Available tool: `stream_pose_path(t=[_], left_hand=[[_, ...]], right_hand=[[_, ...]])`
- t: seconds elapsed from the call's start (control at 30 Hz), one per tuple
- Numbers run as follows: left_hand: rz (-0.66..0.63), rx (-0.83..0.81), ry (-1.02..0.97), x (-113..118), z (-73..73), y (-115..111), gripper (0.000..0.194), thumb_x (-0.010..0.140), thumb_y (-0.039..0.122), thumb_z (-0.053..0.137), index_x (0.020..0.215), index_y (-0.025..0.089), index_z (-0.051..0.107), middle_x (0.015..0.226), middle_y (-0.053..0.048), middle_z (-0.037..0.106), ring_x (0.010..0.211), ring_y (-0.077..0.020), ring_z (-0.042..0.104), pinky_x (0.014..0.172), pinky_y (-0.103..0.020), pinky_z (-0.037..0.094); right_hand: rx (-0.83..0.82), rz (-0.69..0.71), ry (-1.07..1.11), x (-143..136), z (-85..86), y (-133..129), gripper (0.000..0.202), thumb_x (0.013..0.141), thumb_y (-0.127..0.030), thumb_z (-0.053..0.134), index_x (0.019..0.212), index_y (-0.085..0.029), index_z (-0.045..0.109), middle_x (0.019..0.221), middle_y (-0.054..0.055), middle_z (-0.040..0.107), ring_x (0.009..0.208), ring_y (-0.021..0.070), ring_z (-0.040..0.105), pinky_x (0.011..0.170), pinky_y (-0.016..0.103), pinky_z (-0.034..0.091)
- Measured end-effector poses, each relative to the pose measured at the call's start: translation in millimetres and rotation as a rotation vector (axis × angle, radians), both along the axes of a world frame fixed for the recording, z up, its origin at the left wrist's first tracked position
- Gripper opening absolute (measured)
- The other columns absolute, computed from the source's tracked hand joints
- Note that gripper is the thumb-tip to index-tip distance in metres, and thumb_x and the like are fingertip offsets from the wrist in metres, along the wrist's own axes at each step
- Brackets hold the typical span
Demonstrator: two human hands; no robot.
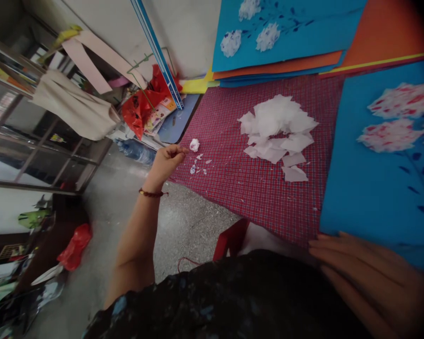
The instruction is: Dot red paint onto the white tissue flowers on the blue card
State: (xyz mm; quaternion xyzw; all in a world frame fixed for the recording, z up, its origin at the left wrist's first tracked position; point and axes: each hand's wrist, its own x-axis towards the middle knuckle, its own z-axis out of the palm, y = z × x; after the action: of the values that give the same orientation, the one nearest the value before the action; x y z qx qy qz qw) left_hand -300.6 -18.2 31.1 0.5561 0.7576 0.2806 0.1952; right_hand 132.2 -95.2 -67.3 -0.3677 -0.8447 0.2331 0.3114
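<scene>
My left hand, with a braided bracelet at the wrist, is over the table's left edge. Its fingers are curled into a pinch, and I cannot make out whether anything small is between them. Just beyond the fingertips lies a crumpled white paper ball, with small paper scraps beside it. At the lower right my right hand lies with fingers stretched out at the near edge of a blue sheet. That sheet bears pink-and-white paper blossoms and painted dark leaves. Torn white paper pieces are heaped mid-table.
A checked red cloth covers the table. Behind are stacked coloured sheets, the top blue one with white flowers. Red plastic bags and booklets sit at the far left corner. A red stool stands by the near edge.
</scene>
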Motion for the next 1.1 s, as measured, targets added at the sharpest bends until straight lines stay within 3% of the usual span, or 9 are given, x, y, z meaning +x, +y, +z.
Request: stream_pose_path(t=[0.1,0.2,0.3,0.4,0.5,0.57,0.77,0.93,1.1], left_hand=[[-0.034,0.034,0.028,18,3.5,-3,0.007,0.079,0.023,0.059,0.077,0.018,0.064,0.059,0.004,0.051,0.053,-0.0078,0.040,0.052,-0.023,0.034],[-0.115,0.099,0.198,51,4.1,-9,0.019,0.079,0.029,0.067,0.067,0.018,0.059,0.053,0.006,0.043,0.049,-0.0069,0.035,0.047,-0.024,0.027],[-0.356,0.140,0.224,100,0.2,-16,0.028,0.082,0.027,0.068,0.059,0.018,0.054,0.053,0.005,0.047,0.050,-0.0073,0.039,0.047,-0.024,0.029],[-0.683,0.080,0.093,157,-8.6,-20,0.008,0.085,0.022,0.066,0.078,0.019,0.063,0.072,0.002,0.060,0.066,-0.0098,0.053,0.056,-0.024,0.041],[-0.877,0.041,0.024,201,-20.4,-20,0.005,0.089,0.016,0.059,0.086,0.018,0.062,0.084,-0.001,0.062,0.076,-0.0110,0.058,0.066,-0.024,0.047],[-0.927,0.026,0.049,218,-26.7,-16,0.005,0.090,0.015,0.057,0.088,0.017,0.062,0.087,-0.003,0.063,0.080,-0.0124,0.058,0.071,-0.026,0.048],[-0.960,-0.024,0.300,237,-33.7,-7,0.013,0.093,0.016,0.049,0.083,0.016,0.057,0.083,-0.004,0.057,0.076,-0.0153,0.054,0.068,-0.029,0.047],[-1.032,0.011,0.483,238,-29.8,-13,0.013,0.095,0.015,0.044,0.086,0.015,0.053,0.088,-0.008,0.057,0.082,-0.0196,0.051,0.077,-0.034,0.048],[-0.829,0.132,0.325,206,-14.3,-20,0.015,0.096,0.011,0.038,0.092,0.013,0.052,0.089,-0.009,0.060,0.086,-0.0170,0.055,0.082,-0.031,0.051]], right_hand=[[0.053,0.040,-0.089,-1,8.8,-2,0.024,0.087,-0.027,0.053,0.105,-0.028,0.070,0.107,0.002,0.073,0.101,0.0259,0.068,0.091,0.045,0.056],[-0.003,0.077,-0.063,-5,24.2,0,0.021,0.091,-0.023,0.051,0.105,-0.024,0.068,0.105,0.003,0.073,0.101,0.0188,0.067,0.100,0.041,0.051],[-0.051,0.098,-0.006,-8,35.0,4,0.020,0.092,-0.017,0.052,0.106,-0.023,0.065,0.103,0.000,0.073,0.102,0.0145,0.066,0.104,0.037,0.047],[-0.082,0.111,0.017,-9,39.0,7,0.019,0.091,-0.016,0.053,0.104,-0.022,0.065,0.102,0.000,0.073,0.101,0.0140,0.066,0.104,0.037,0.047],[-0.066,0.119,0.029,-8,39.8,7,0.018,0.091,-0.016,0.053,0.103,-0.021,0.065,0.100,0.001,0.072,0.100,0.0146,0.066,0.102,0.037,0.047],[-0.055,0.126,0.030,-8,40.0,8,0.017,0.091,-0.016,0.053,0.102,-0.020,0.065,0.099,0.001,0.073,0.097,0.0148,0.066,0.102,0.037,0.048],[-0.059,0.155,0.010,-9,40.0,10,0.019,0.091,-0.016,0.051,0.101,-0.017,0.067,0.098,0.003,0.072,0.095,0.0164,0.065,0.101,0.040,0.048],[-0.025,0.142,0.022,-6,33.4,5,0.020,0.092,-0.018,0.049,0.102,-0.020,0.066,0.099,0.002,0.072,0.097,0.0182,0.065,0.099,0.041,0.049],[0.050,0.119,-0.002,-2,10.1,-1,0.025,0.092,-0.027,0.046,0.108,-0.024,0.065,0.105,0.004,0.073,0.101,0.0243,0.066,0.091,0.046,0.053]])
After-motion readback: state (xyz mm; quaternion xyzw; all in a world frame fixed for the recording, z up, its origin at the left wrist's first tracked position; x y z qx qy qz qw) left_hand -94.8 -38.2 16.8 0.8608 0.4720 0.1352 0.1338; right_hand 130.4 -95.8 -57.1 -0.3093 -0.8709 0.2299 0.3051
